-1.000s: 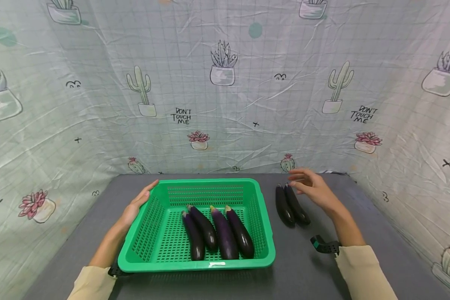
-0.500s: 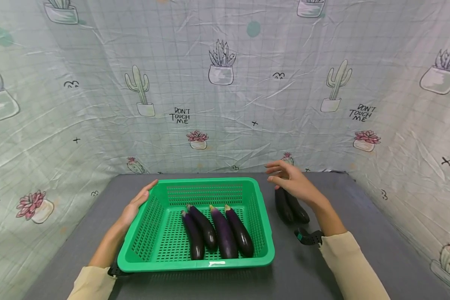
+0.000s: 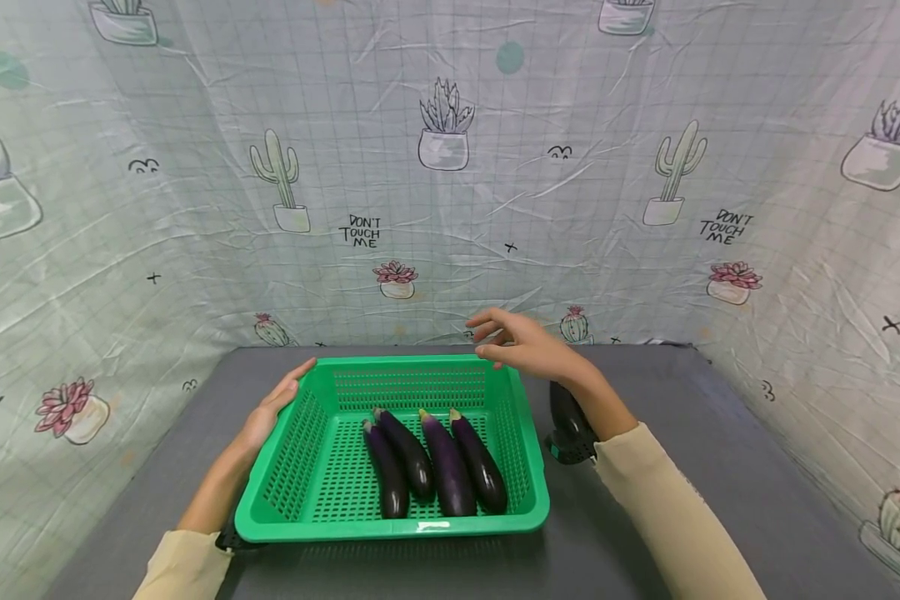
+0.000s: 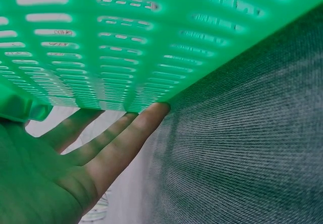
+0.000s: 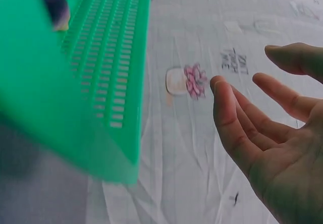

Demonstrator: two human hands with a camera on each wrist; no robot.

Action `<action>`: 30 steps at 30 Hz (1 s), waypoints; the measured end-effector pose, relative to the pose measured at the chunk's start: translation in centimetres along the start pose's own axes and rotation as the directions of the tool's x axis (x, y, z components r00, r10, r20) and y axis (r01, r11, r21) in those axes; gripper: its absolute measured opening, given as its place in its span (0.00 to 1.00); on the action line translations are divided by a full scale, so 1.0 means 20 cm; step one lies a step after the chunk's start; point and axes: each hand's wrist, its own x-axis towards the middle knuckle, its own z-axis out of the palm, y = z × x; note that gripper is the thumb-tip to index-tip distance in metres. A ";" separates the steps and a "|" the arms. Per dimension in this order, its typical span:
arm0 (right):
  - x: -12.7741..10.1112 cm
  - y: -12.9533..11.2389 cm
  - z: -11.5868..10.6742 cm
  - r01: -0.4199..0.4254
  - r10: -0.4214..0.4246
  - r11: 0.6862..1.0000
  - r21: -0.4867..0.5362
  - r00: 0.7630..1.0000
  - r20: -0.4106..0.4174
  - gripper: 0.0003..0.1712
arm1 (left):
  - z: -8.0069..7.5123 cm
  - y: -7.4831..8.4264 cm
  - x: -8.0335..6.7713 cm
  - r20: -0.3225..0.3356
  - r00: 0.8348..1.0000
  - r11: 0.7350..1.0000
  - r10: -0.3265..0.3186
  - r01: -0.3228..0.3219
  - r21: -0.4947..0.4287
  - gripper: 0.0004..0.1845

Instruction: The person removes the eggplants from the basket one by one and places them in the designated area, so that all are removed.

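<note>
Right hand [image 3: 528, 348]: empty, fingers loosely spread, hovering over the far right corner of the basket [image 3: 330, 500]. It has swung leftward from above the two loose eggplants [image 3: 567, 410], picking up neither; its forearm now hides most of the pair, one dark end showing on the tabletop [image 3: 720, 467] just right of the basket. Judged: the reach has turned from the pair to the basket.

Left hand [image 3: 268, 410]: unchanged, flat and straight-fingered against the basket's left wall, gripping nothing.

Basket: same place, middle of the tabletop. Four eggplants [image 3: 435, 462] lie side by side inside, unmoved.
</note>
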 end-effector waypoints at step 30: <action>0.36 -0.10 0.56 -0.183 0.154 0.983 0.014 0.864 0.479 0.25 | 0.00 0.00 -0.01 0.019 1.000 0.999 0.020 -0.019 -0.046 0.32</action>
